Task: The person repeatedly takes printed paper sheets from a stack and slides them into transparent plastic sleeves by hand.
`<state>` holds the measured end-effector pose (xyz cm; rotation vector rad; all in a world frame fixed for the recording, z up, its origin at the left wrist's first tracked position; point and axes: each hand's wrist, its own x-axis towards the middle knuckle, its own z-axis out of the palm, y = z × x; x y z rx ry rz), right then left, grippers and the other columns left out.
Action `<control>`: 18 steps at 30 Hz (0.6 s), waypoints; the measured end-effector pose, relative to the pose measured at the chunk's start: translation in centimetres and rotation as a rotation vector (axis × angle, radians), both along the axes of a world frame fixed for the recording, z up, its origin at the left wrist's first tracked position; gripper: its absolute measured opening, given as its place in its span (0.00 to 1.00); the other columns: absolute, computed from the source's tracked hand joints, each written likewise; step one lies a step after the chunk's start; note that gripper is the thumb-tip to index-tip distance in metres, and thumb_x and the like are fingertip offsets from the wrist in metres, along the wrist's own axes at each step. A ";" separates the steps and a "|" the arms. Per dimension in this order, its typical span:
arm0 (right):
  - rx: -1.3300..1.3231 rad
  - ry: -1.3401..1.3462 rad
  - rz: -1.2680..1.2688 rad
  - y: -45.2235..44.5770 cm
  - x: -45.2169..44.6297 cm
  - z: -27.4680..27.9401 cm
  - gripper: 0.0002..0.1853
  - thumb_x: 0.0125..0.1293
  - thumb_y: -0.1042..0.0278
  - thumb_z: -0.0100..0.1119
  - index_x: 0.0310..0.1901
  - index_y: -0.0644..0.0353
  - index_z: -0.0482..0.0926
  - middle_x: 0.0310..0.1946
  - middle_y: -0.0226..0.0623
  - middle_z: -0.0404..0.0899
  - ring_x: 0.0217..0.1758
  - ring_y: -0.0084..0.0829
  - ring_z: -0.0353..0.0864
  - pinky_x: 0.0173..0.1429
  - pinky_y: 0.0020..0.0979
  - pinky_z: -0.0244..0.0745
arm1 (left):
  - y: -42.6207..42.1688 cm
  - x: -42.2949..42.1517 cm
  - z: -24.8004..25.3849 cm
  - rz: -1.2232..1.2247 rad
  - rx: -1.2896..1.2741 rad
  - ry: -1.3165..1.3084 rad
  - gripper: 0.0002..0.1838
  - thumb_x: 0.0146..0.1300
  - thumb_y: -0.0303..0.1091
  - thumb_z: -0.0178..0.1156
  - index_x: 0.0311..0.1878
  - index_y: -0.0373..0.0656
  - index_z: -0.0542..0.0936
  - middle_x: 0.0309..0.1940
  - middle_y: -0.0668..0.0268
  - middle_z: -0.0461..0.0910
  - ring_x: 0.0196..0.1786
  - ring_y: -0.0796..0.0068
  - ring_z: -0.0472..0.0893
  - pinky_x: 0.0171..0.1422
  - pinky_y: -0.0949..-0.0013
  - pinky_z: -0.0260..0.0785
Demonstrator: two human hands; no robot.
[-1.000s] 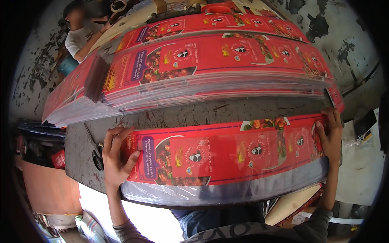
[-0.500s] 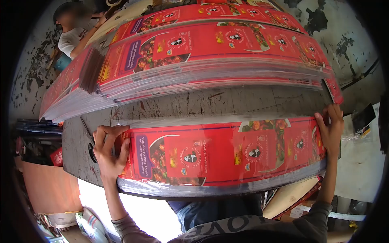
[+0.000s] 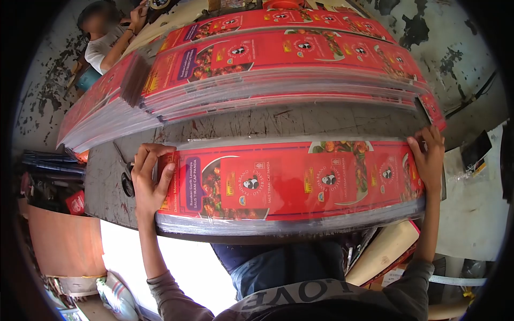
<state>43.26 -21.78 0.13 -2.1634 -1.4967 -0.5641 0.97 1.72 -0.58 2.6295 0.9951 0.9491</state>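
Note:
A long stack of red printed plastic sheets (image 3: 289, 182), with panda logos and food pictures, lies across the near edge of the table. My left hand (image 3: 151, 179) grips its left end, with the thumb on the top sheet and the fingers curled at the far corner. At the right end, my right hand (image 3: 430, 155) has its fingers bent over the far corner. The undersides of both hands' grips are hidden. Layered clear edges show along the stack's front.
Taller stacks of similar red sheets (image 3: 267, 59) stand farther back on the dark, scratched table (image 3: 241, 119). Black-handled scissors (image 3: 127, 183) lie left of my left hand. A co-worker (image 3: 104, 45) sits at the far left. Dark bundles (image 3: 51, 166) are piled beyond the table's left side.
The view has shifted a little, so the near stack and both hands appear higher. The stack looks slightly closer to the far stacks. Both hands stay at its ends.

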 end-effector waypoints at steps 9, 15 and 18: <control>0.017 0.045 0.081 -0.2 0.2 0.0 0.14 0.48 0.70 0.62 0.22 0.66 0.65 0.21 0.37 0.61 0.26 0.35 0.64 0.27 0.31 0.59 | -0.2 0.2 0.2 -0.040 -0.007 -0.007 0.14 0.48 0.32 0.58 0.39 0.38 0.75 0.37 0.59 0.70 0.41 0.63 0.74 0.45 0.65 0.66; 0.039 0.091 0.141 -0.1 0.2 0.0 0.15 0.49 0.71 0.61 0.21 0.66 0.63 0.19 0.37 0.58 0.22 0.33 0.60 0.26 0.30 0.58 | 0.0 0.3 0.0 -0.079 -0.048 -0.059 0.10 0.46 0.27 0.58 0.34 0.36 0.72 0.36 0.59 0.70 0.40 0.63 0.73 0.45 0.67 0.65; 0.036 0.138 0.151 -0.1 0.1 0.1 0.15 0.50 0.71 0.60 0.21 0.66 0.62 0.19 0.37 0.58 0.21 0.32 0.60 0.25 0.29 0.57 | -0.1 0.7 0.3 -0.037 -0.113 -0.046 0.10 0.47 0.26 0.58 0.33 0.36 0.71 0.34 0.59 0.69 0.38 0.64 0.73 0.44 0.68 0.64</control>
